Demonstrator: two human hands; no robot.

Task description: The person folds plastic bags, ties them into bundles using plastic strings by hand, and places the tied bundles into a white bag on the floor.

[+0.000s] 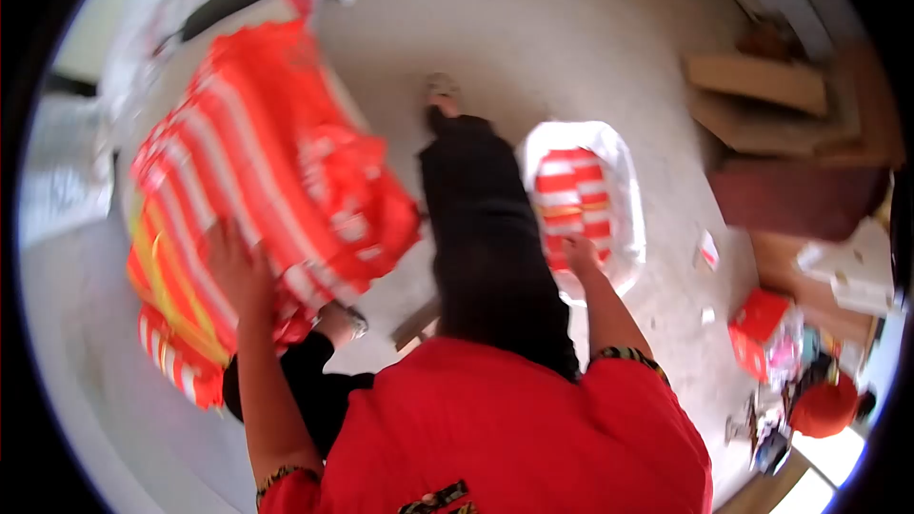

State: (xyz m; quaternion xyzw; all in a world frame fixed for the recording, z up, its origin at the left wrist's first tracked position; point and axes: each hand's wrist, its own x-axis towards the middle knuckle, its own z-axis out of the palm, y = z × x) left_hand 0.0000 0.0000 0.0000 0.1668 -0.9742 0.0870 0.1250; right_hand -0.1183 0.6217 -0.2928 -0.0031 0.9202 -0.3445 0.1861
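On the left, a large heap of red plastic sheets with white stripes [243,157] lies over a low surface. My left hand [238,266] rests on its near part, fingers spread and pointing forward. Yellow strips [171,271] run along the heap's left side. To the right, a white basin or lined basket [624,200] stands on the floor, holding a bundle of red-and-white striped pieces [571,192]. My right hand [579,253] is at the bundle's near right edge with fingers curled in. What those fingers grip is too blurred to make out.
My legs in black trousers [486,228] lie between heap and basin. Cardboard [757,86] and a dark red box-like piece [800,195] are at right. A red box [762,328] stands lower right, near a person in orange-red [824,406]. White scraps [707,249] dot the floor.
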